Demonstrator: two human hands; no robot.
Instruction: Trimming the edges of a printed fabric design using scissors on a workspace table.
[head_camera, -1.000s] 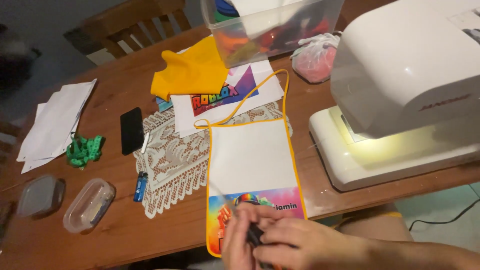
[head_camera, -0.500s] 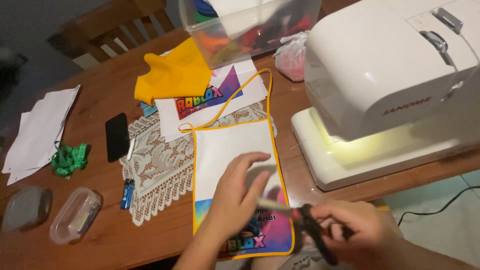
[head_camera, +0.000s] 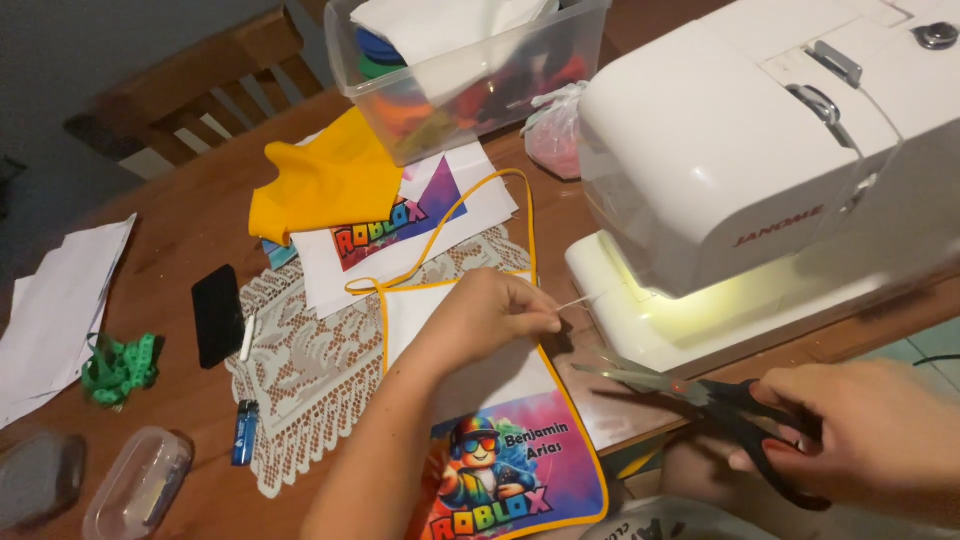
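Bib (head_camera: 480, 400) lay flat on worktop (head_camera: 190, 225) beside sewing machine (head_camera: 760, 170), yellow edging already sewn round. Left hand (head_camera: 490, 315) pinched loose thread (head_camera: 578, 300) taut. Right hand (head_camera: 870, 435) gripped scissors (head_camera: 700, 395), blades parted, near thread. Thread not yet cut.

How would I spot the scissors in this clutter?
Find the big white sewing machine on the wooden table. Just below its lit base, the right hand holds the scissors: black handles, long silver blades open and pointing left toward the orange-edged bag.
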